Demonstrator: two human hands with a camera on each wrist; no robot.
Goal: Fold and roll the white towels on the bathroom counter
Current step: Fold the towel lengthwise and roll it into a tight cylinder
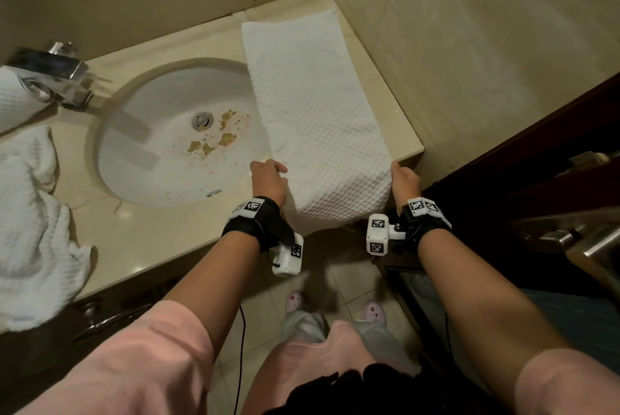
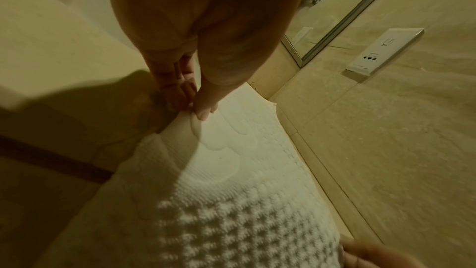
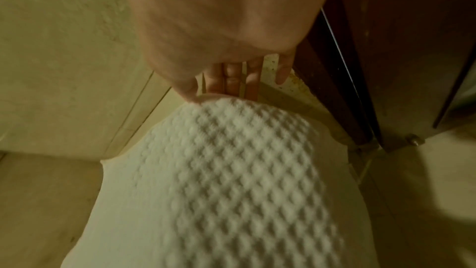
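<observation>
A long white towel (image 1: 312, 106) with a bumpy waffle pattern lies flat on the table (image 1: 161, 233), to the right of the round sink (image 1: 141, 132). Its far end reaches the back corner by the wall. Its near end hangs over the front edge of the table, and its left side covers a bit of the sink rim.

The left hand (image 1: 268, 179) holds the left edge of the towel near the front. In the left wrist view the thumb (image 2: 206, 109) sits on top of the cloth and the fingers are under it, so this grip pinches the towel.

The right hand (image 1: 404, 181) holds the right edge of the towel at the corner of the table. In the right wrist view the thumb (image 3: 189, 91) is on top and the fingers (image 3: 233, 80) are behind the edge, pinching it too.

A crumpled white towel (image 1: 30, 223) lies on the table left of the sink. A silver tap (image 1: 57, 74) stands at the back left, with a rolled white towel (image 1: 16, 95) just beside it
</observation>
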